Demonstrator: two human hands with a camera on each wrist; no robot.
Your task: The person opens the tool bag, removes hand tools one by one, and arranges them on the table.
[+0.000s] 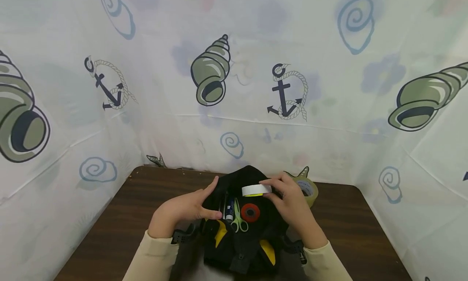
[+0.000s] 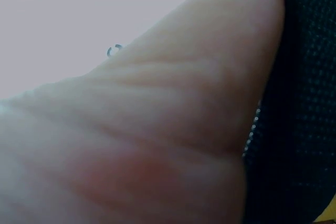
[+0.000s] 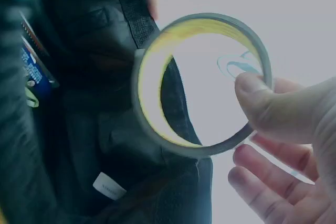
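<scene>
A roll of white tape [image 1: 250,189] with a yellow inner core is pinched between the thumb and fingers of my right hand [image 1: 290,198], above the far part of a black bag [image 1: 239,248]. At the bag's left side is my left hand [image 1: 183,211], its thumb over the inner edge and its fingers along the outside, gripping the wall. Inside the bag lie green-handled scissors [image 1: 239,218], a red ring-shaped roll [image 1: 250,212] and a tube with a blue-and-white label [image 1: 229,211]. The left wrist view shows mostly skin beside black mesh [image 2: 310,87].
A wide roll of tan packing tape [image 1: 311,192] stands behind my right hand on the dark brown wooden table [image 1: 146,203]. The bag has yellow patches [image 1: 268,251] on its near side. Patterned white cloth [image 1: 164,130] surrounds the table at the back and sides.
</scene>
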